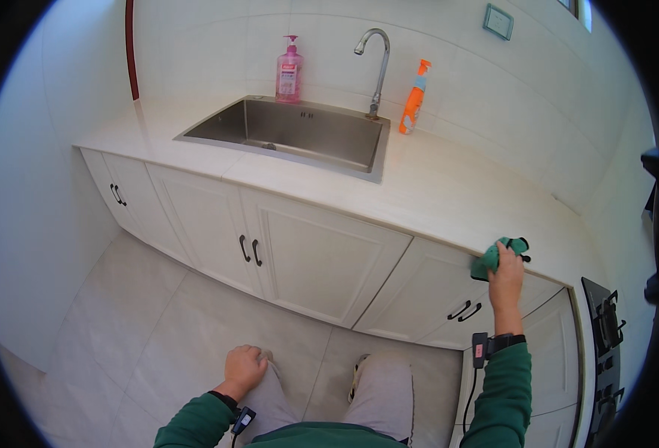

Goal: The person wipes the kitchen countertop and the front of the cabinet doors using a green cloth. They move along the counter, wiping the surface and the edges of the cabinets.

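Observation:
A green cloth is bunched in my right hand, whose fingers are closed on it. The cloth lies at the front edge of the white countertop, above a pair of black handles. Part of it hangs over the edge, and dark trim shows on its right side. My left hand rests at my left knee, away from the counter. Its fingers are curled in, and I see nothing in them.
A steel sink is set in the counter under a curved faucet. Behind it stand a pink pump bottle and an orange spray bottle. White cabinets line the front. A black gas stove is at right.

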Tool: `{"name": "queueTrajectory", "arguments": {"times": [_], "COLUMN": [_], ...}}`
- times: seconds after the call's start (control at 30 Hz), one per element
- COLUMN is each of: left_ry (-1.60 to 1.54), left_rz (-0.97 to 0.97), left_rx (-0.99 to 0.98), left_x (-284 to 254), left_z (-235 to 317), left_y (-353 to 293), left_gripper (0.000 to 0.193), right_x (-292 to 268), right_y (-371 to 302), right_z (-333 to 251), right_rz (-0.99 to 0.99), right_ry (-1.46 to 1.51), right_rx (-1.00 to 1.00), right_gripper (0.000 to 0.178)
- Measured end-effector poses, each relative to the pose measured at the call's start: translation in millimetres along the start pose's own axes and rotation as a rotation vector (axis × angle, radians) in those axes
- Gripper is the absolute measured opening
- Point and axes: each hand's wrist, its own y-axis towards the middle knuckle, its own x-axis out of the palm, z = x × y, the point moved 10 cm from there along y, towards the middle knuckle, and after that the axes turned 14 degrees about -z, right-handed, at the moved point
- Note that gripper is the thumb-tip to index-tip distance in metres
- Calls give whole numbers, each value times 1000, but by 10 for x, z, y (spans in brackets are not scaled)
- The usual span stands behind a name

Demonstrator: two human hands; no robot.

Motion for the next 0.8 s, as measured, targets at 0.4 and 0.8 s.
{"name": "queueTrajectory", "arguments": {"times": [0.4,0.8], "left_ry": [-101,-80], "left_rz": [49,84], "left_rx": [57,68], "left_x": [-96,-85], "left_z": [-42,-129], "left_y": [-40,-43], "left_gripper": [14,15], "right_x": [108,200], "right_y": [564,1014], "right_z": [-2602,-3653], "right_rz": [114,143], "right_ry": [135,161], "right_rx": [-369,-497], "right_gripper": [48,32]}}
